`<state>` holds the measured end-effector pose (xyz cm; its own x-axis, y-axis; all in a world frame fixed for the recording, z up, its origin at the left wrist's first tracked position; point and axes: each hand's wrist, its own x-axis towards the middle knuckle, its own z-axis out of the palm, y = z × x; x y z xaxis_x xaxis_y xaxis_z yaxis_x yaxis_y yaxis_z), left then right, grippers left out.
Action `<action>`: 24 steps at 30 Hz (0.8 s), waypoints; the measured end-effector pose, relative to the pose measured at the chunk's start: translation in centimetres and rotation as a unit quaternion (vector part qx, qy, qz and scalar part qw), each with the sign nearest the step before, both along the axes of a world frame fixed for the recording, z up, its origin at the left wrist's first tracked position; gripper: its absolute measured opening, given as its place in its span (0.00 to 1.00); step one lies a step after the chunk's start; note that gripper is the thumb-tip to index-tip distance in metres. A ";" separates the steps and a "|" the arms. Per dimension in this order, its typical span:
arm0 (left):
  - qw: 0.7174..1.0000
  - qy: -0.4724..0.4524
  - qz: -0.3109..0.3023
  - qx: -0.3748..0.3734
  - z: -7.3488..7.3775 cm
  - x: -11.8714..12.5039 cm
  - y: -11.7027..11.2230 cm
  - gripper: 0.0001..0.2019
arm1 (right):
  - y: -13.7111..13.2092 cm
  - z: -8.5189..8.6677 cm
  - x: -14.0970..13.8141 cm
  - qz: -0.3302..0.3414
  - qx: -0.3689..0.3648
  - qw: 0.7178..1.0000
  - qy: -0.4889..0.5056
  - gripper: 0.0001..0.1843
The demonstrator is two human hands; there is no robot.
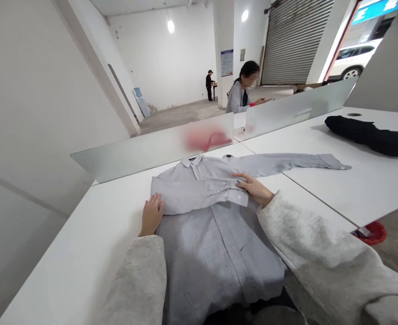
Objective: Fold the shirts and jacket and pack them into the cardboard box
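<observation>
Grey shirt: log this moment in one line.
grey shirt: front up on white table | left hand: on crossed sleeve, folded end | right hand: at cuff | other sleeve: extended sideways

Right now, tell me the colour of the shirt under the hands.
The shirt is light grey; the head view shows it best.

The left sleeve and the right sleeve are showing a pale, mottled grey — soft and fleecy-looking, cut wide and loose. Both are narrowing towards the wrists, and the right one is bunching into thick, rounded folds along its length. The left hand and the right hand are emerging bare from the sleeve ends. Dark clothing is peeking in low down (too shadowed to make out) — nearly black.
</observation>
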<state>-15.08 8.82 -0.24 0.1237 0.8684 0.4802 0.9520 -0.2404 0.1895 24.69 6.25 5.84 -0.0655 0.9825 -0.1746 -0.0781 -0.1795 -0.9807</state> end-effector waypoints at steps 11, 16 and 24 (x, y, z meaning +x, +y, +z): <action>0.919 0.054 -0.342 -0.191 1.6 7.0 -3.8 0.22 | -0.1 5.9 -2.8 -0.007 -0.069 0.958 0.278 0.22; 0.977 0.076 -0.099 -0.175 0.5 4.6 -2.3 0.23 | -1.7 8.3 -3.0 0.002 -0.041 0.963 0.266 0.22; 0.986 0.056 0.082 -0.137 -0.8 1.6 -0.1 0.23 | -3.2 4.3 0.3 -0.035 -0.067 0.989 0.129 0.24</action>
<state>-13.53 8.68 -1.05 0.0104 0.9761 0.2169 0.9923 -0.0369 0.1182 24.99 3.10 10.13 -0.0569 0.9556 -0.2891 -0.3394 -0.2908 -0.8945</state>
